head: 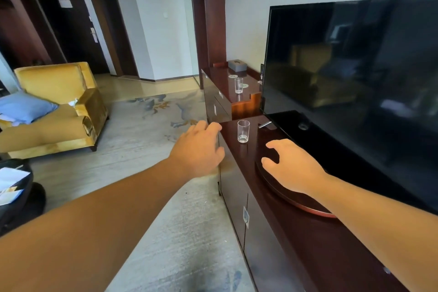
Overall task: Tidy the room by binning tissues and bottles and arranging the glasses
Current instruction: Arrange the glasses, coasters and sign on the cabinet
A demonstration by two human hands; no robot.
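A clear empty glass (243, 131) stands upright on the dark wooden TV cabinet (308, 232), near its far corner. A second clear glass (238, 85) stands farther back on a higher sideboard (220, 73). My left hand (198, 148) hovers open over the cabinet's front edge, just left of the near glass and apart from it. My right hand (291, 165) is open with fingers spread above a round dark tray (305, 201), a short way in front of the near glass. Neither hand holds anything.
A large black TV (355, 73) fills the right side. A grey tissue box (237, 64) and round coasters sit on the sideboard. A yellow armchair (59, 106) with a blue cushion and tissue stands left. A black bin bag (14, 187) with paper lies at the left edge.
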